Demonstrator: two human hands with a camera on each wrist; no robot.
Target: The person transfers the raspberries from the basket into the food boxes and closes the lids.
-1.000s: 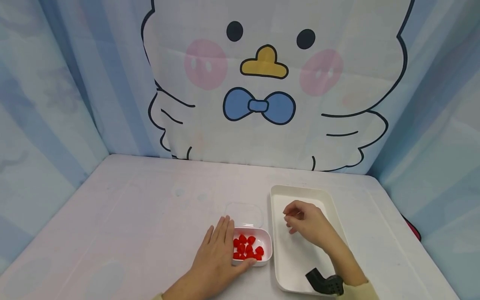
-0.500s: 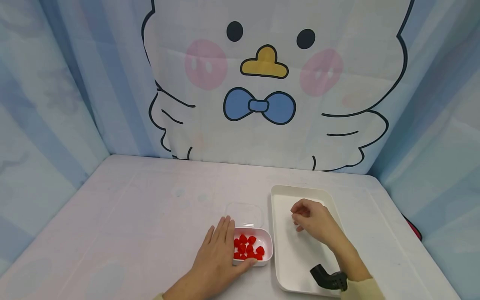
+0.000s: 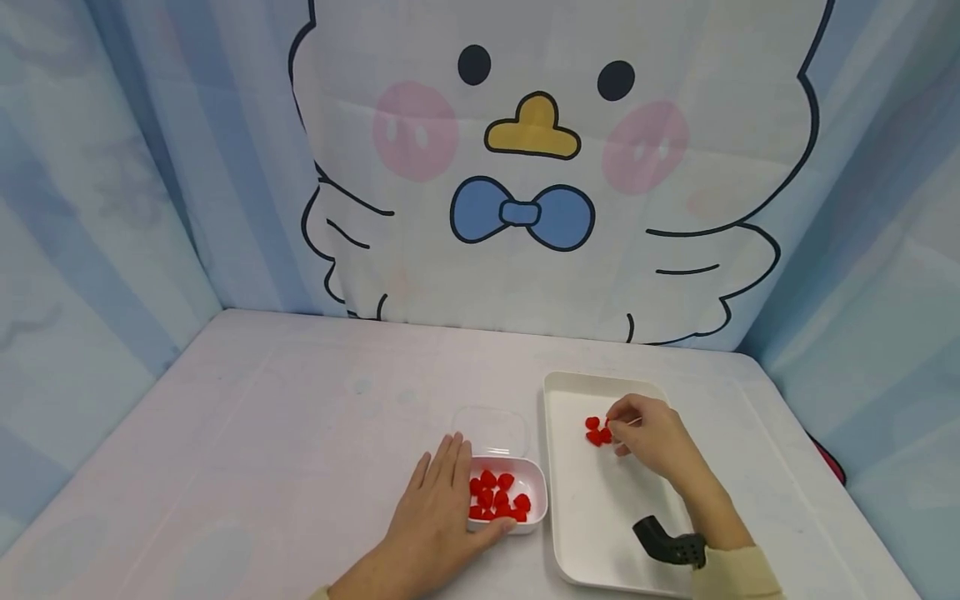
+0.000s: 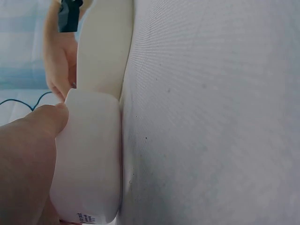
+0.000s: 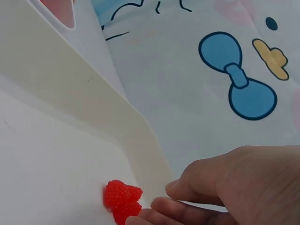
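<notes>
In the head view a small white-and-pink box (image 3: 538,482) holds several red raspberries (image 3: 501,499). My left hand (image 3: 431,512) lies along its left side with straight fingers, the thumb reaching over the near rim; the left wrist view shows that thumb (image 4: 44,124) against the box's outer wall (image 4: 89,154). On the right, a few raspberries (image 3: 594,437) sit together in the white tray (image 3: 592,517). My right hand (image 3: 652,437) hovers at their right, fingers loosely bent. From the right wrist, its fingertips are right beside the tray's raspberries (image 5: 119,197), with nothing visible between thumb and index finger.
A clear plastic lid (image 3: 491,429) lies just behind the box. The tray stands close at the box's right side, with raised walls (image 5: 89,82). A black wrist-worn device (image 3: 667,546) is over the tray's near part. A printed curtain (image 3: 450,275) closes off the back.
My right hand has moved to the right and slightly away over the tray, and the raspberries there now show where the hand was. The left hand and the box have stayed put.
</notes>
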